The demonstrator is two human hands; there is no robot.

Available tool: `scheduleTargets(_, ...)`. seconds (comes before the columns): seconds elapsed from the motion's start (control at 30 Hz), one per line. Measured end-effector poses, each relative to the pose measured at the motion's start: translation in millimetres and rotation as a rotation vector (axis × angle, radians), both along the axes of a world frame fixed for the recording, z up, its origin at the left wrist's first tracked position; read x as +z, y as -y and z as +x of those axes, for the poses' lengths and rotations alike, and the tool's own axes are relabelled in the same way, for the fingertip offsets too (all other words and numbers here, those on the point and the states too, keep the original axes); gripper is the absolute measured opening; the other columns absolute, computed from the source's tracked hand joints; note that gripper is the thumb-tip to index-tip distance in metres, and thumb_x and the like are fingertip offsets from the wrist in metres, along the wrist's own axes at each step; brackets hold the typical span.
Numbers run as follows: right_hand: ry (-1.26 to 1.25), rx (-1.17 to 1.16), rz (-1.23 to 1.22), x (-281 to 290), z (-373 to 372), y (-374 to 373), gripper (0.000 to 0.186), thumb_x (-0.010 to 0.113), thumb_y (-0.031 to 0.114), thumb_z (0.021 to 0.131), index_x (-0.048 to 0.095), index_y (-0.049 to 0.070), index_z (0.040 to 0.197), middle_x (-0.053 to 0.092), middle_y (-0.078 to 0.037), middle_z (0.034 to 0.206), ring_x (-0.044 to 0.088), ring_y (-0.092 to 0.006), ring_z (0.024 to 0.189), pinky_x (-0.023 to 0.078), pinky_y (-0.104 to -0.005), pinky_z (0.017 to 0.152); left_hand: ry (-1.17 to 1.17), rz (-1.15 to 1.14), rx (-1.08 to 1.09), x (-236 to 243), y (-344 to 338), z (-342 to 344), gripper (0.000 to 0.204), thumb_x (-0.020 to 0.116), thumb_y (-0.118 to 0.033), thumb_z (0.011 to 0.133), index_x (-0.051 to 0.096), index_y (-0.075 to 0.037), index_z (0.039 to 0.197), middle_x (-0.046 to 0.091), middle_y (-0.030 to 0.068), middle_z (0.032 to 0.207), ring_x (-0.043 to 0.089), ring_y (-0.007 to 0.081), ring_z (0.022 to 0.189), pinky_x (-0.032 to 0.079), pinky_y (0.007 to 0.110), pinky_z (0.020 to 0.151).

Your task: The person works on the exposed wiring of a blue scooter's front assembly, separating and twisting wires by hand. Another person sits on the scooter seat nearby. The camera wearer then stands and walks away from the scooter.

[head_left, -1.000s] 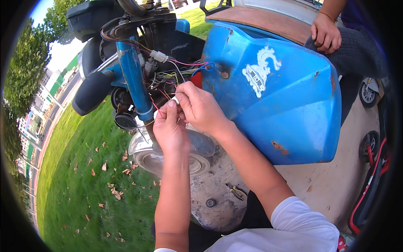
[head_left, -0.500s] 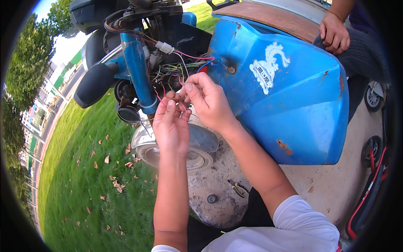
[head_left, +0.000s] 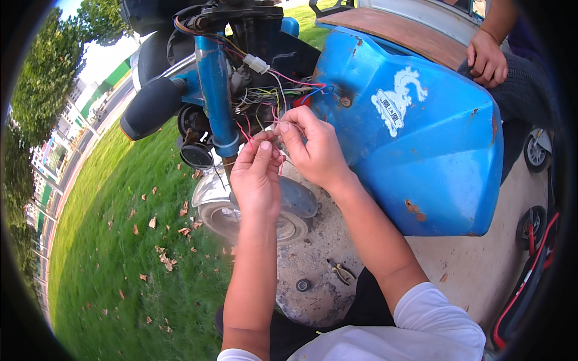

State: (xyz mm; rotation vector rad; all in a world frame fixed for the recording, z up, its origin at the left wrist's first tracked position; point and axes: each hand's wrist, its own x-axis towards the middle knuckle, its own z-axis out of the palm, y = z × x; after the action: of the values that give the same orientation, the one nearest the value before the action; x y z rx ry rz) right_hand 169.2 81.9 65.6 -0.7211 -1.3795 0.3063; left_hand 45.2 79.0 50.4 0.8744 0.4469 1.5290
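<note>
As seen from above: nearest, white T-shirt [head_left: 385,346] along the lower edge, then bare left forearm [head_left: 250,277] running almost straight up and bare right forearm [head_left: 379,234] slanting up and leftward. Beyond these, left hand [head_left: 257,183], thumb pressed to curled fingers, pinching red wire [head_left: 245,129] just below and right of blue steering tube [head_left: 212,90]. Another red length [head_left: 282,165] showing beside the same fingers; whether part of that wire, cannot tell. Just beside, right hand [head_left: 316,147], back uppermost, thumb and forefinger closed at the tips on thin pink wire [head_left: 277,113]; exact contact too small to make out.

Directly past the fingertips, tangle of multicoloured wires [head_left: 262,96], bare-looking ends toward the left. Above it, white plug connector [head_left: 257,64]. To the right, large blue body panel [head_left: 439,174], rust-spotted, with white dragon-shaped sticker [head_left: 394,102]. Behind and below the hands, front wheel [head_left: 220,218] under a grey mudguard [head_left: 300,197].

On concrete [head_left: 457,259] below: pliers [head_left: 343,274], lying near a small black ring-shaped roll [head_left: 303,285], not touching.

Farther off, upper right: co-worker's hand [head_left: 487,59] resting on dark knit fabric [head_left: 521,84], near brown board [head_left: 397,33]. Left: lawn [head_left: 120,253] with scattered dry leaves [head_left: 167,260]. Farthest, upper left: road [head_left: 102,113] and leafy trees [head_left: 48,78].
</note>
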Motion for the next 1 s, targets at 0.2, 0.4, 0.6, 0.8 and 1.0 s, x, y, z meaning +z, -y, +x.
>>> scheduleTargets(0.2, 0.069, -0.057, 0.048, 1.0, -1.8, 3.1, 0.007, 0.067, 0.004, 0.086, 0.061, 0.000, 0.089, 0.064, -0.014, 0.079, 0.066, -0.0292, 0.069, 0.053, -0.0356, 0.060, -0.004, -0.015, 0.048, -1.6, -0.9, -2.1, 0.030, 0.062, -0.004, 0.096, 0.057, -0.004, 0.125, 0.068, 0.0109, 0.115, 0.065, 0.0158, 0.097, 0.054, 0.032, 0.087)
scheduleTargets(0.4, 0.130, -0.098, 0.073, 2.1, -3.7, 1.6, 0.007, 0.069, 0.004, 0.081, 0.064, 0.001, 0.084, 0.063, -0.012, 0.080, 0.064, -0.0303, 0.069, 0.052, -0.0363, 0.060, -0.046, 0.012, 0.083, 0.2, 0.8, -2.1, 0.036, 0.061, -0.003, 0.096, 0.053, -0.003, 0.130, 0.068, 0.0116, 0.115, 0.066, 0.0186, 0.103, 0.054, 0.033, 0.091)
scheduleTargets(0.6, 0.183, -0.110, 0.126, 2.4, -3.4, 0.6, 0.007, 0.070, 0.005, 0.080, 0.064, 0.002, 0.083, 0.064, -0.012, 0.084, 0.064, -0.0317, 0.072, 0.052, -0.0377, 0.062, -0.083, 0.012, 0.102, 3.0, 1.9, -3.1, 0.032, 0.062, -0.003, 0.096, 0.057, 0.001, 0.127, 0.068, 0.0102, 0.112, 0.066, 0.0165, 0.101, 0.054, 0.028, 0.087)
scheduleTargets(0.8, 0.221, -0.100, 0.126, 0.5, -1.6, 1.7, 0.009, 0.071, 0.005, 0.079, 0.065, 0.002, 0.084, 0.064, -0.011, 0.087, 0.064, -0.0311, 0.074, 0.052, -0.0379, 0.064, -0.198, -0.005, 0.218, 3.1, 2.7, -3.1, 0.022, 0.069, -0.011, 0.094, 0.065, 0.003, 0.111, 0.070, 0.0051, 0.094, 0.063, 0.0095, 0.077, 0.051, 0.023, 0.069)
scheduleTargets(1.0, 0.233, -0.097, 0.146, -4.9, -0.8, 3.8, 0.008, 0.071, 0.004, 0.078, 0.066, 0.001, 0.083, 0.065, -0.011, 0.091, 0.066, -0.0299, 0.078, 0.054, -0.0369, 0.066, -0.334, -0.052, 0.219, 5.7, 4.4, -9.3, 0.019, 0.071, -0.019, 0.093, 0.066, 0.000, 0.098, 0.068, 0.0038, 0.087, 0.061, 0.0084, 0.073, 0.050, 0.023, 0.065)
